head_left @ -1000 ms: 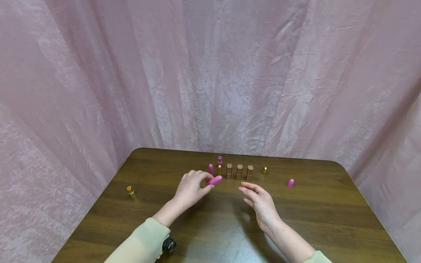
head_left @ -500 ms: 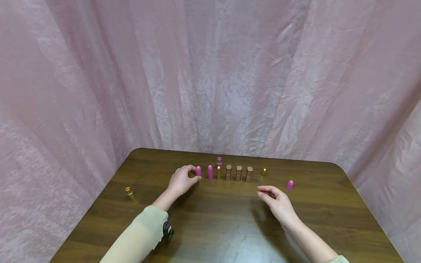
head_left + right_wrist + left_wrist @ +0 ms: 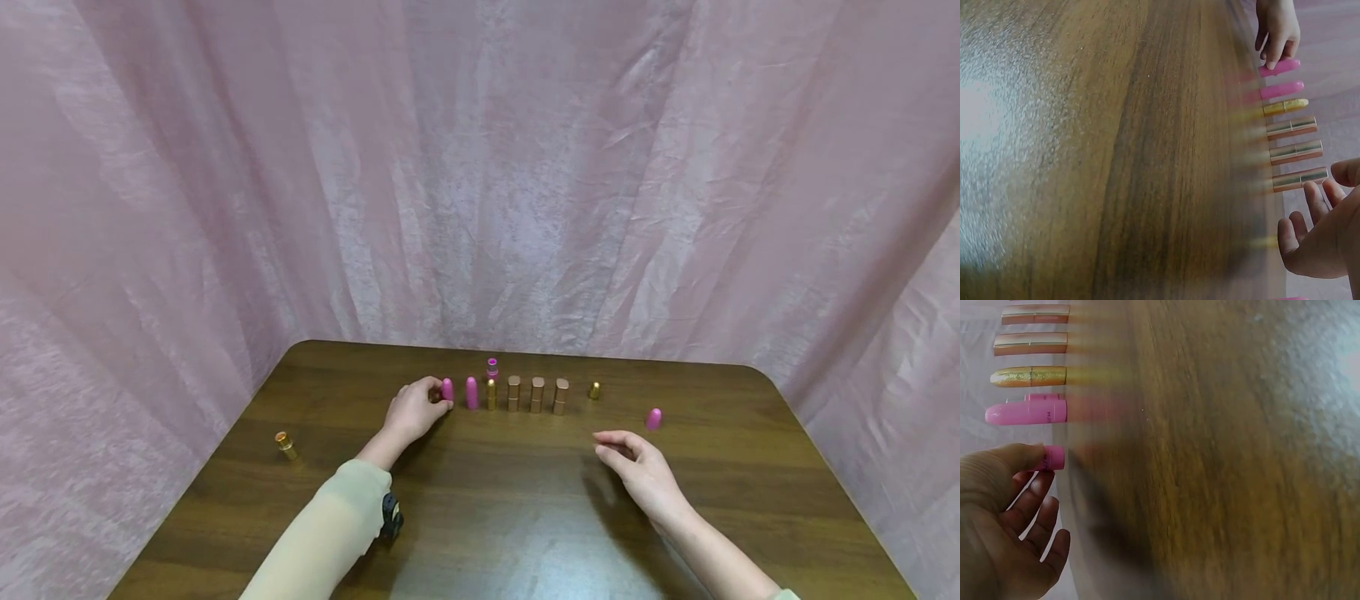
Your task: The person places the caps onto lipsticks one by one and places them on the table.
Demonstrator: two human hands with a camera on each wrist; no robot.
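At the left end of a row of lipsticks, my left hand point(image 3: 409, 414) pinches an upright pink lipstick point(image 3: 447, 390) between thumb and fingers. Its base appears to touch the table in the left wrist view, while the hand covers part of its upper half. To its right stand a second pink lipstick point(image 3: 471, 394), a gold lipstick point(image 3: 491, 396) and three rose-gold lipsticks point(image 3: 537, 396), all upright. My right hand point(image 3: 647, 479) hovers over the table to the right of the row, fingers loosely bent and holding nothing.
Behind the row stands an uncapped pink lipstick base point(image 3: 492, 367). Right of the row are a small gold cap point(image 3: 594, 391) and a pink cap point(image 3: 654, 418). An uncapped gold lipstick base point(image 3: 286, 446) stands far left on the wooden table point(image 3: 480, 517). A pink curtain point(image 3: 480, 183) hangs behind.
My left hand has moved left and turned the pink lipstick from tilted to upright beside the other pink one. My right hand has drawn away to the right.
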